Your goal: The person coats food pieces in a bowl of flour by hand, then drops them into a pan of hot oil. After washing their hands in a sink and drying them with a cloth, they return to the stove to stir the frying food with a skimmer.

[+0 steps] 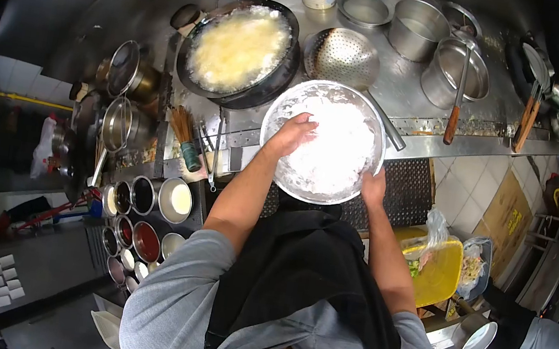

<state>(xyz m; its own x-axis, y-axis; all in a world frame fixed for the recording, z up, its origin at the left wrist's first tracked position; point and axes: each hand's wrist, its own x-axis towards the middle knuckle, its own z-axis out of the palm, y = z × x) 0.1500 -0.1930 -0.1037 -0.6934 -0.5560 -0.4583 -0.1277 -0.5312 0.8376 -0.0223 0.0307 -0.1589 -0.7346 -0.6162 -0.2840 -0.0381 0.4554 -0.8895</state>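
A wide metal bowl [275,118] with white powder [334,139] in it is held in front of my body at the stove's edge. My left hand [293,135] grips its left side, with the fingertips reaching over the rim above the powder. On the lower right, my right hand [373,188] is closed on the rim, its fingers partly hidden under the bowl. Just beyond the bowl lies a perforated metal strainer [343,55], its handle running out to the right. To the left stands a black wok [287,68] full of bubbling yellowish oil [240,47].
Metal pots [418,30] and a ladle [458,92] stand at the back right. A bamboo brush [184,138] and tongs lie left. Several sauce containers [146,241] fill the lower left. A yellow bin [440,272] is at right, near another person's sleeve [548,348].
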